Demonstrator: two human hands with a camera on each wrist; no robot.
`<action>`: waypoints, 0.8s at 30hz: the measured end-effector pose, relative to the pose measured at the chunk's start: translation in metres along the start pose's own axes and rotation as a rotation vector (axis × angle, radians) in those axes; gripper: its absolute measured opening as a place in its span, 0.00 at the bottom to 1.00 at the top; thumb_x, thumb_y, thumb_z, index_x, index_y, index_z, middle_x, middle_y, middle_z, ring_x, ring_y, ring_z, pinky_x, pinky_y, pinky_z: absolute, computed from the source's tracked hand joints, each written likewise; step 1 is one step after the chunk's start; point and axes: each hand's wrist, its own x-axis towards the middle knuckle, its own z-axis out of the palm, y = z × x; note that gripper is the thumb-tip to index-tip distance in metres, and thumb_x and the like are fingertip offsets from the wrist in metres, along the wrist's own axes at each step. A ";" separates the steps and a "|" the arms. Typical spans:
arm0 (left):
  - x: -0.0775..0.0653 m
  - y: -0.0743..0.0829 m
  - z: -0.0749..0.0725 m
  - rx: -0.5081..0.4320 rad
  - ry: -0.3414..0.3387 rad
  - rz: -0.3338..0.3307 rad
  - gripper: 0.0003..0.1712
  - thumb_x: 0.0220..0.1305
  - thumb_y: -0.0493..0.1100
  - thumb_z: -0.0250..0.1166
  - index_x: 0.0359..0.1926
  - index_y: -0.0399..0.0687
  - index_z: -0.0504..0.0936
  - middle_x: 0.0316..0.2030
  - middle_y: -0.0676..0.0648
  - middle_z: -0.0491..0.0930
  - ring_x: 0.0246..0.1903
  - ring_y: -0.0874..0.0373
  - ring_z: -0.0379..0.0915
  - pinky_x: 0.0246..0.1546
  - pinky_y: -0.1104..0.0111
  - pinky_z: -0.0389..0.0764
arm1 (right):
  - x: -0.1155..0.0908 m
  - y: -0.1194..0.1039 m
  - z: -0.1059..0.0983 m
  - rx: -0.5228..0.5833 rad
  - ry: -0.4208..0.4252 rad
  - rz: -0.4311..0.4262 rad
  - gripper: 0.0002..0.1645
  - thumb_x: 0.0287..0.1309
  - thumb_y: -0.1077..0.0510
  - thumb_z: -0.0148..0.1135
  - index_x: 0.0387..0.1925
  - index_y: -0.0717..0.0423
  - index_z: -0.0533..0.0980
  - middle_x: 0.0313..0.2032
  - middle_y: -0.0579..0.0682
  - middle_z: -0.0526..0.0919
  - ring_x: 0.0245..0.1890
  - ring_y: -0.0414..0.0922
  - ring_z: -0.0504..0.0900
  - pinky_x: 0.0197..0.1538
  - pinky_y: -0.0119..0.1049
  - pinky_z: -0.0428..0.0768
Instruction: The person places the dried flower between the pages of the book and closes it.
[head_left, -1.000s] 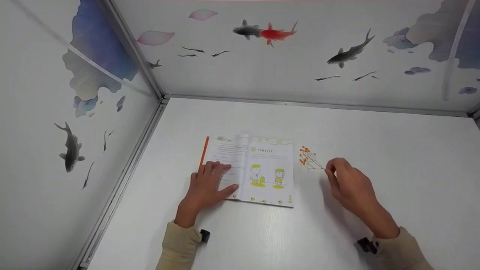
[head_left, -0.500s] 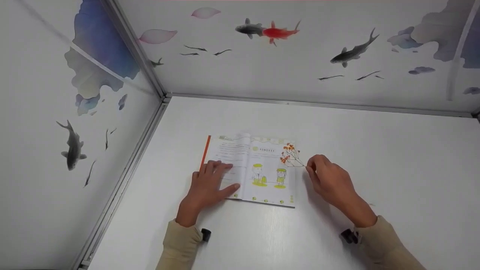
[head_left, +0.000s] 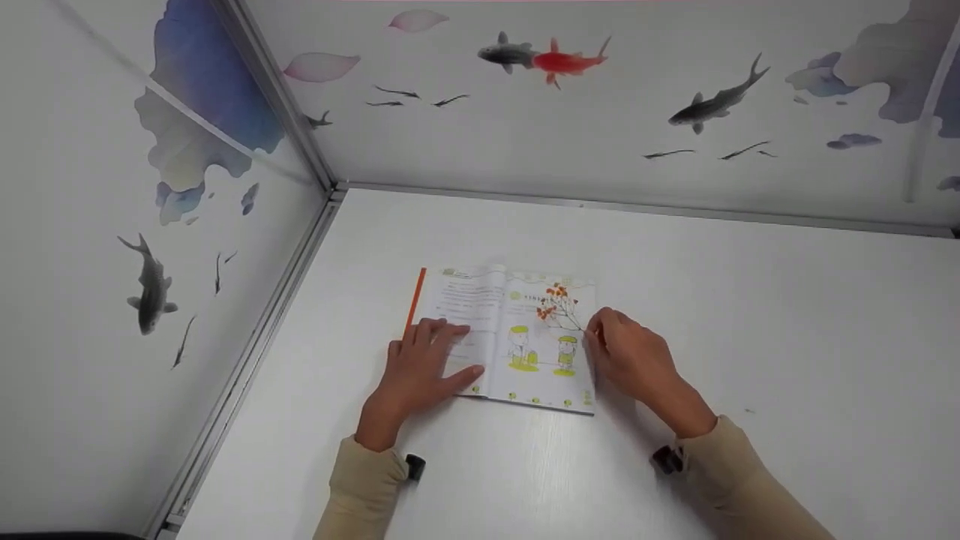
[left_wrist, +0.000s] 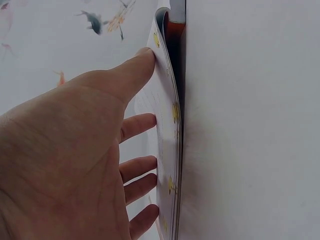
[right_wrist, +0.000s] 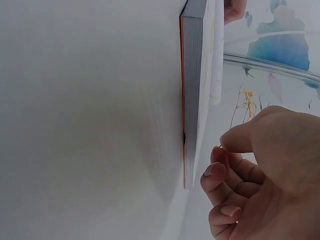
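Note:
An open book lies on the white table, its right page printed with two yellow-green cartoon figures. My left hand rests spread on the left page; in the left wrist view the fingertips press the paper. Between thumb and index finger my right hand pinches the thin stem of a dried flower sprig with small orange blossoms. In the head view the sprig overlaps the upper right page. The right wrist view has the pinching hand beside the book's thick page block.
White table surrounds the book. A grey metal rail runs along its back edge, below white walls painted with fish and petals. A tiny speck lies on the table at right. Black wrist devices sit at both sleeves.
My right hand has moved left with the flower sprig, from beside the book to over its right page. The left hand stays on the left page. The head view has shifted slightly.

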 end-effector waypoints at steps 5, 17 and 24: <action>0.001 -0.001 0.001 -0.006 -0.013 -0.003 0.42 0.61 0.74 0.60 0.71 0.66 0.67 0.68 0.47 0.64 0.69 0.48 0.54 0.60 0.47 0.61 | 0.007 -0.006 0.006 0.036 -0.082 0.079 0.09 0.69 0.52 0.59 0.41 0.54 0.74 0.29 0.47 0.78 0.26 0.43 0.73 0.28 0.36 0.69; 0.002 -0.001 0.002 -0.007 -0.006 -0.005 0.42 0.61 0.75 0.59 0.71 0.66 0.68 0.68 0.47 0.63 0.69 0.48 0.54 0.59 0.47 0.60 | 0.015 -0.016 0.010 0.047 -0.115 0.150 0.09 0.68 0.51 0.58 0.38 0.53 0.76 0.25 0.46 0.77 0.24 0.44 0.73 0.26 0.37 0.67; 0.000 0.001 0.000 -0.014 0.012 0.001 0.40 0.62 0.72 0.62 0.70 0.63 0.69 0.68 0.45 0.64 0.68 0.46 0.55 0.57 0.46 0.61 | 0.015 -0.021 0.015 0.050 -0.114 0.156 0.09 0.66 0.51 0.58 0.35 0.53 0.76 0.23 0.46 0.77 0.23 0.44 0.73 0.24 0.37 0.67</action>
